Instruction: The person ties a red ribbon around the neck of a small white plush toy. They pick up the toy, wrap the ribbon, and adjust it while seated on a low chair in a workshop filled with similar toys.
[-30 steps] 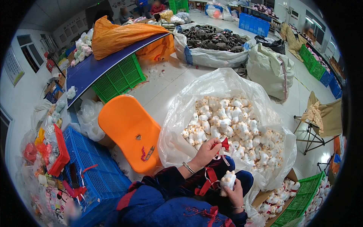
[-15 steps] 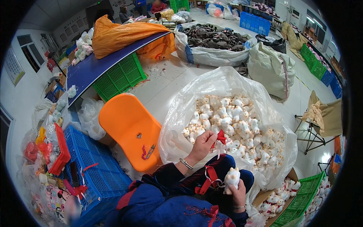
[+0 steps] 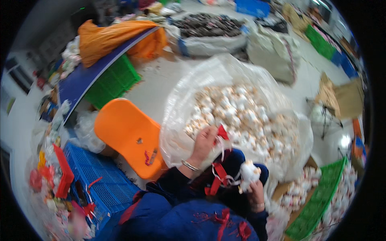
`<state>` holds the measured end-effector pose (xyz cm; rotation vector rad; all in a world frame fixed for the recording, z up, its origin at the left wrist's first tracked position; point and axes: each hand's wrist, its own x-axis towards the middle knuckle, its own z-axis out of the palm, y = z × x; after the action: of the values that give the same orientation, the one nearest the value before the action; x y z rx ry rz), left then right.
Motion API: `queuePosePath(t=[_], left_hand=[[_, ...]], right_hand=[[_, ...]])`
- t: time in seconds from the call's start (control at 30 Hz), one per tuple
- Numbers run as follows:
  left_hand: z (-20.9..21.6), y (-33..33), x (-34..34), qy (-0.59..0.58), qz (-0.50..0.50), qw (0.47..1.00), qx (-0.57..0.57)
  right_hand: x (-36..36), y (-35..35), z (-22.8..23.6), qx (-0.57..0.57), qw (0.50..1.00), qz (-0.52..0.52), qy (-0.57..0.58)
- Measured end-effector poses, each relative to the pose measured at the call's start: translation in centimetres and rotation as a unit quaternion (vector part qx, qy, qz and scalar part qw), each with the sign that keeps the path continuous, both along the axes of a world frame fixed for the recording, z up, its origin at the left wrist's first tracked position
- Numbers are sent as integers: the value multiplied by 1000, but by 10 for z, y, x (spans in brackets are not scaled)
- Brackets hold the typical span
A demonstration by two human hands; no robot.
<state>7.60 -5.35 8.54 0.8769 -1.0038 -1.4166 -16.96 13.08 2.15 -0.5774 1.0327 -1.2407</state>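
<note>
Our left hand (image 3: 204,139) is raised over the lap, its fingers pinched on a small red ribbon bow (image 3: 222,132) from which a pale ribbon tail hangs down. Our right hand (image 3: 255,192) sits lower and to the right, its fingers closed around a small white plush toy (image 3: 249,172); the two hands are apart, joined only by the loose ribbon strands between them. More red ribbon pieces (image 3: 216,182) lie on the dark blue lap beneath.

Just beyond the hands stands a large clear plastic bag (image 3: 183,108), open at the top and full of the same white and tan plush pieces. To our left an orange plastic chair seat (image 3: 124,132) holds a few small bits, and beside it sits a blue plastic crate (image 3: 102,180). To our right a green mesh crate (image 3: 317,201) holds more of the pale toys.

In our judgement the risk is that the thin ribbon slips from the pinch, or snags on the lap scraps, so the bow comes loose; the frame is blurred, so we cannot tell how firm the pinch is.

Farther off, a green crate (image 3: 112,80) sits under a blue board with an orange sack (image 3: 108,38) on it, and white woven sacks (image 3: 273,48) stand behind; no labels are legible
</note>
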Motion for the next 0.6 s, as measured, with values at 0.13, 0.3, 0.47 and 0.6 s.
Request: queuePosePath(t=[0.13,0.3,0.47,0.6], left_hand=[[8,3,4,-34,21,999,4],[8,5,-3,-22,-14,999,38],[14,-8,-25,-97,-65,993,-15],[10,-38,-47,-127,-112,984,-45]], right_hand=[[-2,3,-1,12,1000,18,17],[0,11,9,6,1000,-7,0],[-3,10,-1,14,999,-35,-14],[1,8,7,12,999,-49,2]])
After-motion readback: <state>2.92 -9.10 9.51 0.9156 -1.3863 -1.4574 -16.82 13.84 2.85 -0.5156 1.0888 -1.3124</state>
